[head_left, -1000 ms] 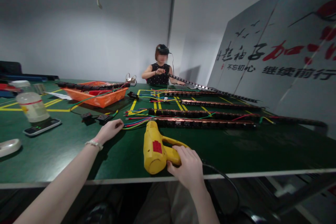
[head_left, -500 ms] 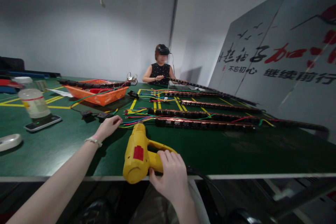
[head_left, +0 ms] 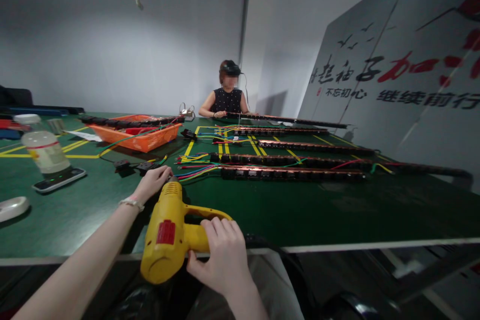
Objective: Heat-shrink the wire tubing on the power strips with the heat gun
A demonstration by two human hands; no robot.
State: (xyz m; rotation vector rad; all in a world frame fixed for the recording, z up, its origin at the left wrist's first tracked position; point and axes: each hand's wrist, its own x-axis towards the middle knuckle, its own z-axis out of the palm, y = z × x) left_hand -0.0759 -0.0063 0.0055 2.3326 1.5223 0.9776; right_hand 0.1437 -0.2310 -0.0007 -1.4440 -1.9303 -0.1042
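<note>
My right hand (head_left: 223, 255) is wrapped round the handle of a yellow heat gun (head_left: 165, 240), which has a red patch on its rear. The gun lies level over the table's front edge, its nozzle pointing away from me. Just beyond the nozzle, my left hand (head_left: 154, 183) is closed in a pinch at the ends of coloured wires (head_left: 195, 172). Its fingertips are partly hidden, with the nozzle very close to them. Those wires run right into a long black strip with copper-coloured edges (head_left: 292, 175).
Further strips (head_left: 318, 147) lie across the green table (head_left: 300, 215). An orange basket (head_left: 150, 140), black connectors (head_left: 146, 166), a bottle (head_left: 47, 150), a phone-like device (head_left: 60, 180) and a white object (head_left: 13, 208) are on the left. Opposite, another person (head_left: 227, 97) handles a strip.
The heat gun has moved left in my right hand, bringing its nozzle beside my left fingertips. My left hand stays nearly in place. The other person's strip has come down lower.
</note>
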